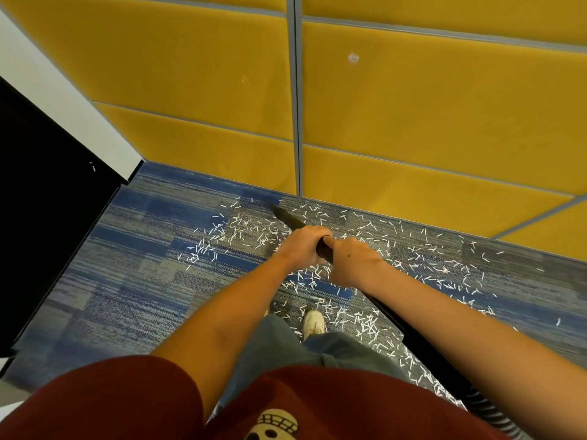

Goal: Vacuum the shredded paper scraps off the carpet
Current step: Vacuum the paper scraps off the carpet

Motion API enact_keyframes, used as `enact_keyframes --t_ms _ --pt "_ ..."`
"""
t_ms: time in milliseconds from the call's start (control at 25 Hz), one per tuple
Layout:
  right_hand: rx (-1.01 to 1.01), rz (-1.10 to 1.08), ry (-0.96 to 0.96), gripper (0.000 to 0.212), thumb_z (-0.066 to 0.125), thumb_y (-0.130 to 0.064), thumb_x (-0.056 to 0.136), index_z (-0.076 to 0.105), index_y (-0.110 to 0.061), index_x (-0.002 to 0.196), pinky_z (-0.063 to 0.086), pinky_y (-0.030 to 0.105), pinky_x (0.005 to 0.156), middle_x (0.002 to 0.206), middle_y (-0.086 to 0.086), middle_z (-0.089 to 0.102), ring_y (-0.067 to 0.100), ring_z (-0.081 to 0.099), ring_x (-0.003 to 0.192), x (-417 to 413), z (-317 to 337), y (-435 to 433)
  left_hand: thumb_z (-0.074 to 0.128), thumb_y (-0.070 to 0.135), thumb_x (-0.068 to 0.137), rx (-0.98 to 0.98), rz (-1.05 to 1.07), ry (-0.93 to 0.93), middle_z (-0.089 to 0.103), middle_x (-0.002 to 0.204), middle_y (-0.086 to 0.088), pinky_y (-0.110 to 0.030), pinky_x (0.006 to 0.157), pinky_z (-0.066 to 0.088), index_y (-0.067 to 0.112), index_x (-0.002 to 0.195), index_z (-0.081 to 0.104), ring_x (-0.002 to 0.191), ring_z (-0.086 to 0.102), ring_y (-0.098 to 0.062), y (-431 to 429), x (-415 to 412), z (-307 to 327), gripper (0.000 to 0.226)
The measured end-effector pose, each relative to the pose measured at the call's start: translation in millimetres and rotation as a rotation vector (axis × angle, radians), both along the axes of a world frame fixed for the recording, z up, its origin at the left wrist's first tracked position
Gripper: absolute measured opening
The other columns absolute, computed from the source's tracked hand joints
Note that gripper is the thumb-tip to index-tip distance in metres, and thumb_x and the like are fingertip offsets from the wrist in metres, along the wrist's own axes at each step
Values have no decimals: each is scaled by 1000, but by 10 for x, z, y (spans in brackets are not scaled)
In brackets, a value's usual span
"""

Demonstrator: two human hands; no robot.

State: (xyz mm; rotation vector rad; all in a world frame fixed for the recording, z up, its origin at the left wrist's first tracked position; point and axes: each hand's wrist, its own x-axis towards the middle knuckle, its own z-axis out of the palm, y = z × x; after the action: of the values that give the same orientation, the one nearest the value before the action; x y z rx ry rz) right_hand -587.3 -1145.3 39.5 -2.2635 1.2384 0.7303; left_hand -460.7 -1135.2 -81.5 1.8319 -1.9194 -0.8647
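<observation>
White shredded paper scraps (pixel 254 233) lie scattered over the blue and grey carpet (pixel 133 281), from the left of my hands to the far right and down past my shoe. A black vacuum wand (pixel 287 219) points up and left, its tip near the foot of the yellow wall. My left hand (pixel 303 246) grips the wand from the left. My right hand (pixel 352 262) grips it just behind, on the right. The black ribbed hose (pixel 422 347) runs back under my right forearm to the lower right.
Yellow padded wall panels (pixel 413 122) with grey seams close off the far side. A black cabinet (pixel 47 217) stands at the left beside a white wall strip. My white shoe (pixel 313 323) and grey trouser legs are below my hands.
</observation>
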Motion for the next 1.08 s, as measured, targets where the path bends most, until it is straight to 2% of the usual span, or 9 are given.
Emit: enact_keyframes --t_ms 240,360,560,680,800,1000,1080 --pt "5 -87 6 54 55 -12 88 38 -15 139 47 25 65 94 3 45 20 51 78 -215 44 -38 63 4 70 -44 -84 3 67 86 -3 -40 70 51 9 89 62 83 61 -26 -170 -266 -11 19" --pt "0 -70 10 48 55 -11 88 41 -13 135 45 24 65 93 3 44 20 50 77 -197 66 -28 64 2 70 -44 -93 -1 66 87 -3 -37 70 50 8 89 62 84 61 -26 -168 -231 4 20" --pt "10 -6 2 43 54 -9 89 41 -12 130 45 25 67 94 4 42 20 48 78 -16 111 38 71 10 70 -64 -73 21 67 92 -1 -42 75 51 11 91 62 88 61 -23 -67 -57 -18 23" --pt "0 23 -11 41 54 -10 89 42 -13 129 45 25 64 90 3 43 20 50 75 81 148 42 71 9 71 -75 -25 -7 67 91 -3 -38 73 50 9 91 62 88 61 -25 2 69 37 22" --pt "-3 85 -47 49 52 -9 89 39 -17 136 46 25 61 87 3 45 19 52 72 270 118 10 70 8 70 -62 38 -68 67 92 -3 -34 71 48 9 93 62 89 60 -24 52 315 87 25" --pt "29 138 -81 59 53 -11 88 33 -18 144 51 26 69 94 4 46 21 53 80 596 -2 7 65 2 72 -11 120 -78 64 86 -2 -38 69 48 10 86 58 82 57 -22 171 624 15 18" --pt "34 148 -77 59 54 -12 89 33 -19 144 51 27 69 94 4 46 20 53 80 691 -42 17 66 2 72 10 145 -77 65 88 -2 -39 72 49 10 88 59 84 58 -22 207 688 -8 19"
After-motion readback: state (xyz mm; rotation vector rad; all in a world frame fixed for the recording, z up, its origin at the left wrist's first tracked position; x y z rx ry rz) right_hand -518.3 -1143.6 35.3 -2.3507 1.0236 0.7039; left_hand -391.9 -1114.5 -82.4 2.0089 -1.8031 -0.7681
